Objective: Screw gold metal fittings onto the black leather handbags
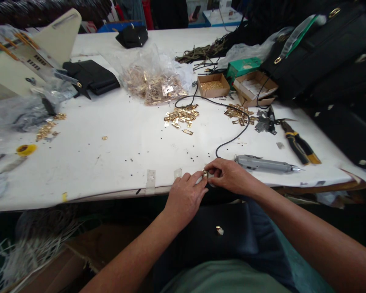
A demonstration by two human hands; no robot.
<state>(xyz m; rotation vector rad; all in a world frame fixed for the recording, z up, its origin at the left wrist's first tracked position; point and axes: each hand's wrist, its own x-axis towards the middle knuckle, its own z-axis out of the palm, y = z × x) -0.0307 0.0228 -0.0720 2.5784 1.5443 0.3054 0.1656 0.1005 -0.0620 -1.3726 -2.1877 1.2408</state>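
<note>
At the white tabletop (79, 167), left of the grey screwdriver (264, 164), the left hand (184, 196) and right hand (233, 176) hold a small gold fitting (205, 174) in narrow pinches, apparently aligning it, the next move calling for steadiness.

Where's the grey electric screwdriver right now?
In the head view, the electric screwdriver lies right of centre near the front edge of the white table, between the right hand and the pliers.
</note>
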